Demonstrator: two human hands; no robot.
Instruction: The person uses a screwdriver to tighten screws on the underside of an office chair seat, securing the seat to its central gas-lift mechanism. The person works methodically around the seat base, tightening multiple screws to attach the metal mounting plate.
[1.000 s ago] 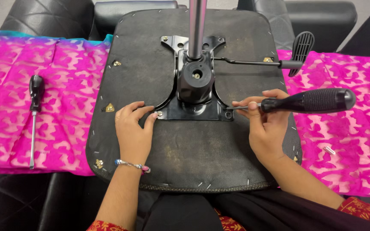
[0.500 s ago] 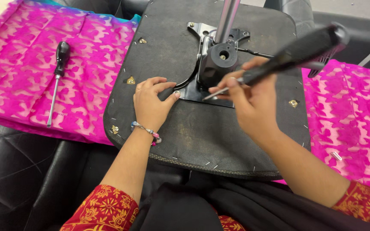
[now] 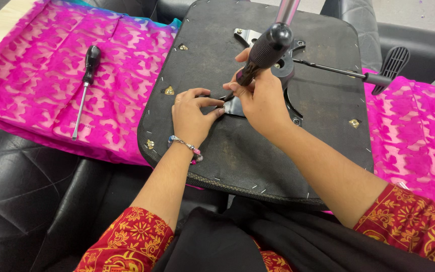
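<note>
An upturned office chair seat [image 3: 227, 151] with a black underside lies across my lap. A black metal mechanism plate [image 3: 290, 75] with a silver post and a lever [image 3: 378, 75] is bolted at its middle. My right hand [image 3: 260, 98] grips a black-handled screwdriver [image 3: 265, 50], held nearly upright with its tip at the plate's near left corner. My left hand [image 3: 192, 113] rests flat on the seat, fingertips pinched at that same corner beside the tip. Whatever is under the fingertips is hidden.
A second black-handled screwdriver [image 3: 85, 83] lies on bright pink patterned cloth [image 3: 41, 90] to the left. More pink cloth [image 3: 414, 136] covers the right side. Black quilted cushions [image 3: 21, 201] sit below left, and a black chair back stands behind.
My right hand swung the screwdriver from lying sideways to standing nearly upright over the plate's corner. My left hand's fingers closed in on that corner. The view shifted right and closer.
</note>
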